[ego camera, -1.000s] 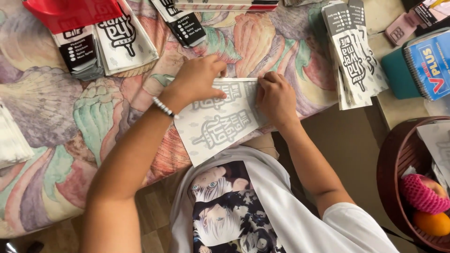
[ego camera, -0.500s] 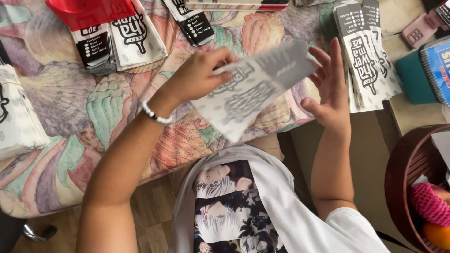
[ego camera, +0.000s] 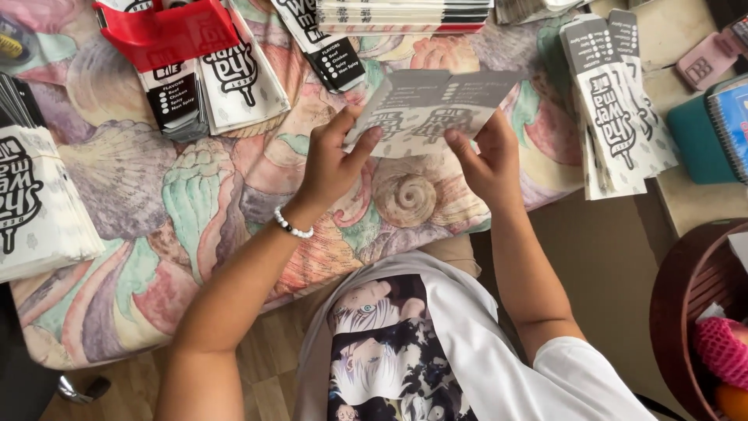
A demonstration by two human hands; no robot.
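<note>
I hold a flat white paper sleeve [ego camera: 428,109] with black print up above the table in both hands. My left hand [ego camera: 331,164], with a white bead bracelet at the wrist, pinches its lower left edge. Its lower right edge is gripped by my right hand [ego camera: 487,160]. Under it lies a tablecloth [ego camera: 195,203] with a pastel seashell pattern.
Stacks of the same printed sleeves lie at the left edge [ego camera: 35,206], the top left [ego camera: 234,74] under a red plastic piece [ego camera: 167,31], the top middle [ego camera: 405,14] and the right [ego camera: 615,101]. A teal notebook [ego camera: 713,129] and a dark round basket [ego camera: 693,312] are at the right.
The sleeve lay flat on the cloth under both hands; I have lifted it off the table and raised it away from my body, now gripping it by its lower edge.
</note>
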